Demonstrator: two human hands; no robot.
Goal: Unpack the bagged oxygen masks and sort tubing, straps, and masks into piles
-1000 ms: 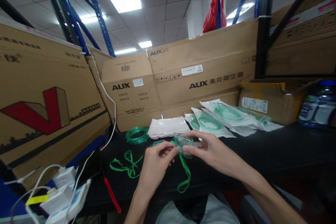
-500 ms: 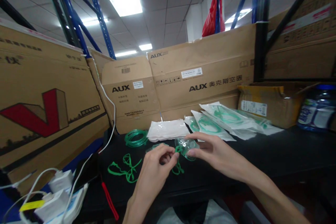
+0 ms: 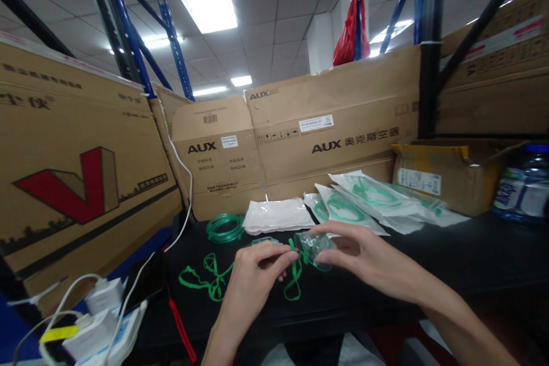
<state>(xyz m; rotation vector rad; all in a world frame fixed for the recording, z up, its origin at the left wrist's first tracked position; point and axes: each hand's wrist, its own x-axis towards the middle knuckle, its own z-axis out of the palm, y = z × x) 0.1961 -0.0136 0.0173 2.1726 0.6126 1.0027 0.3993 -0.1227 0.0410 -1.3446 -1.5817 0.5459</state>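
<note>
My right hand (image 3: 364, 257) grips a small clear plastic mask (image 3: 316, 247) over the black table (image 3: 450, 251). My left hand (image 3: 255, 280) pinches the green elastic strap (image 3: 295, 274) that hangs from the mask in a loop. Both hands are closed, close together at the table's middle. A second green strap (image 3: 206, 280) lies loose on the table left of my left hand. A coil of green tubing (image 3: 223, 227) rests behind it.
A white sealed pouch (image 3: 278, 215) and several pouches with green tubing (image 3: 364, 197) lie at the back. Large AUX cardboard boxes (image 3: 326, 126) wall the table. An open carton (image 3: 446, 171) and a water bottle (image 3: 523, 189) stand right. Chargers and cables (image 3: 98, 320) lie front left.
The mask and both hands have shifted slightly right. The green strap, hanging long a second ago, is drawn up into a shorter loop between my fingers.
</note>
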